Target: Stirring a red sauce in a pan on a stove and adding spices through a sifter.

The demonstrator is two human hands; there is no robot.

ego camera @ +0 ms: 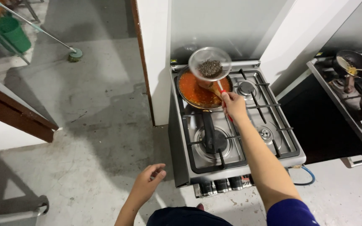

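Right hand (232, 104) clamped on red-handled wooden spoon (217, 89), stirring red sauce in pan (197, 93) at stove's (231, 125) 11 o'clock burner. Glass bowl (210, 63) of dark seeds hung tilted above pan. Left hand (148, 181) free, fingers loosely apart. Next likely called for stirring seeds in evenly.

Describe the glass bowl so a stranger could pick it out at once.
Find the steel gas stove against the white wall. On its back-left burner sits a pan of red sauce; the glass bowl is tilted just above it. It alone is clear, holding dark grains, unlike the metal pans around.

brushed steel four-burner stove (290, 147), dull sheen | clear glossy glass bowl (197, 58) | matt black iron grates (214, 144) | rough grey concrete floor (97, 125)
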